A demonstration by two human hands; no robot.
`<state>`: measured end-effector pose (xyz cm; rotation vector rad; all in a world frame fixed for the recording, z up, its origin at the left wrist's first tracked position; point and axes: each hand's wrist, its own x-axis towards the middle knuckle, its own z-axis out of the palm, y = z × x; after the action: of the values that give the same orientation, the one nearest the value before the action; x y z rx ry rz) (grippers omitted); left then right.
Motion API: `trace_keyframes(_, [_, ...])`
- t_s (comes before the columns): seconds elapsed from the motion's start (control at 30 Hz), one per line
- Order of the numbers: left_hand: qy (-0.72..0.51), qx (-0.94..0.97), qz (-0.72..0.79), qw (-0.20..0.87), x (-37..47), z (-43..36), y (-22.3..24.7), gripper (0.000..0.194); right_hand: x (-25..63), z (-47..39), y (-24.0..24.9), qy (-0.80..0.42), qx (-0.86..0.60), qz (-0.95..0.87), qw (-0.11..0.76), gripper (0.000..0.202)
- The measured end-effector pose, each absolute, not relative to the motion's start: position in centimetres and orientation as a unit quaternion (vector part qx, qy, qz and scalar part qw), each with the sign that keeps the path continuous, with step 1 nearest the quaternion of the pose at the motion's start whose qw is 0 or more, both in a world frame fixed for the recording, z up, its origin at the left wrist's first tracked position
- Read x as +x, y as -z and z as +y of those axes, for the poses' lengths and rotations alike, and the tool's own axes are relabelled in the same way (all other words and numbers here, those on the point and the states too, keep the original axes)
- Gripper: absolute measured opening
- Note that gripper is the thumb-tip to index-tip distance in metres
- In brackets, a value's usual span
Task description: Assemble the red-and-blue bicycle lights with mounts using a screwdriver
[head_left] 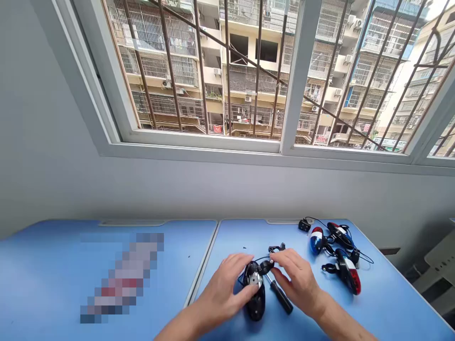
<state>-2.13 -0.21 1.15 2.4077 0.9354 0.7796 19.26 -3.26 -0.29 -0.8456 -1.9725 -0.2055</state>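
A black bicycle horn light (256, 303) lies on the blue table, a silvery round patch on its upper side. My left hand (223, 289) grips it from the left, thumb across the housing and fingers around the far end. At its upper right sits a black mounting clamp (266, 266), which the fingertips of my right hand (297, 279) pinch. Between my hands rests a screwdriver (282, 297) with a black handle, its shaft pointing toward the clamp. Just beyond my right fingers is another loose black clamp piece (277, 247). A thin cable runs behind the horn light.
Several red, white and blue bicycle horn lights (348, 272) with clamps and cables lie at the right, beside a small black box (304, 225). A pixelated long object (131, 270) is on the left table. Behind are a wall and a barred window (199, 142).
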Motion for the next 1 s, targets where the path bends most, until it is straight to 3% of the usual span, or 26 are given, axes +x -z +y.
trace_keyframes(0.37, [-0.336, 0.76, 0.356, 0.427, 0.3, -0.8, -4.1, 0.023, 18.5, -3.0, -0.5, 0.087, -0.352, -0.787, 0.5, 0.031])
trace_keyframes(0.63, [-0.332, 0.641, 0.327, 0.61, 0.4, -1.0, -3.5, 0.024, 18.3, -3.4, -1.1, 0.03, -0.331, -0.795, 0.508, 0.035])
trace_keyframes(1.0, [-0.359, 0.544, 0.304, 0.695, 0.5, -1.5, -2.3, 0.028, 18.2, -4.1, -0.9, -0.122, -0.387, -0.736, 0.542, 0.013])
